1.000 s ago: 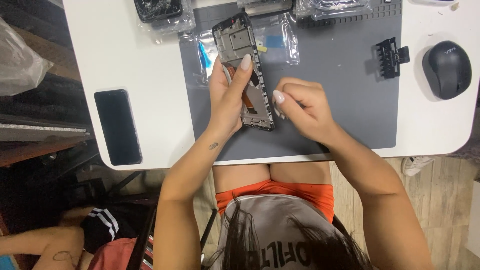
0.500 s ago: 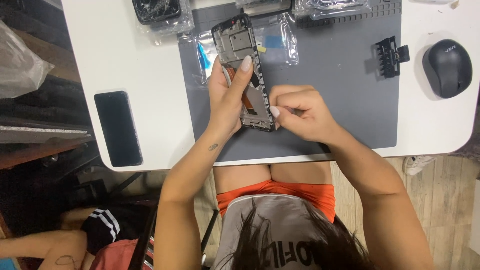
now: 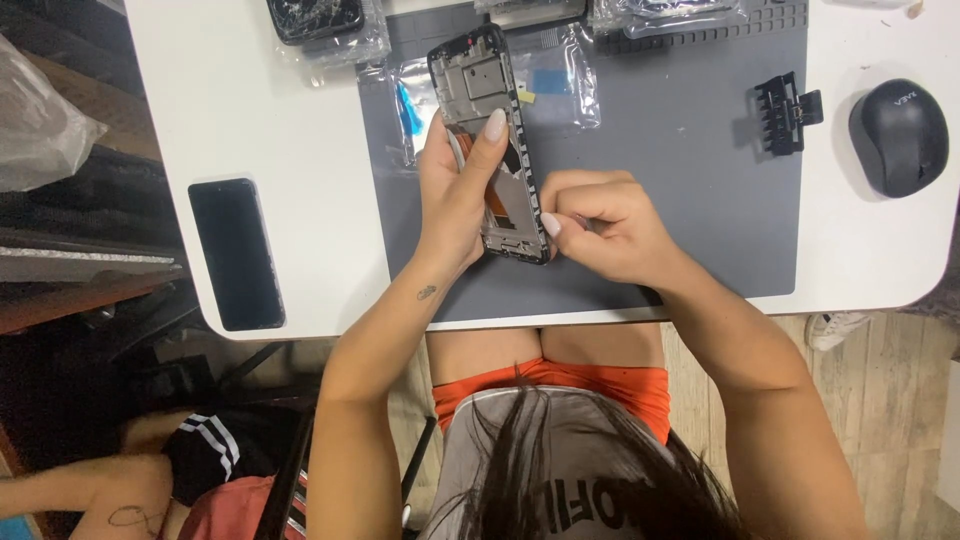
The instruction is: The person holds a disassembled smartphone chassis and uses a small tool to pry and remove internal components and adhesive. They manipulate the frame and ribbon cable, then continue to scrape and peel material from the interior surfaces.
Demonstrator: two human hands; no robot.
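1. Here, in the head view, the left hand [image 3: 462, 195] wraps around the phone frame [image 3: 490, 110] from its left edge, fingers closed on it and the index finger laid flat along its middle; the frame lies lengthwise over the grey mat [image 3: 690, 190], its far end reaching toward the bench's back edge.
2. The right hand [image 3: 600, 225] is curled nearly shut, fingertips pinched together against the frame's lower right edge; whether it grips a small tool there I cannot tell.
3. Clear plastic bags [image 3: 565, 80] lie just beyond the frame, hemming it at the far side; more bags line the mat's back edge.
4. To the right of the hands the mat is bare up to a small black clip-like part [image 3: 785, 110] near its right edge, with a dark mouse [image 3: 898, 135] on the white bench [image 3: 280, 110] beyond.
5. To the left, a black phone [image 3: 235, 252] lies flat close to the bench's near edge, well apart from the hands.
6. Both forearms cross the bench's near edge, which runs just below the mat.
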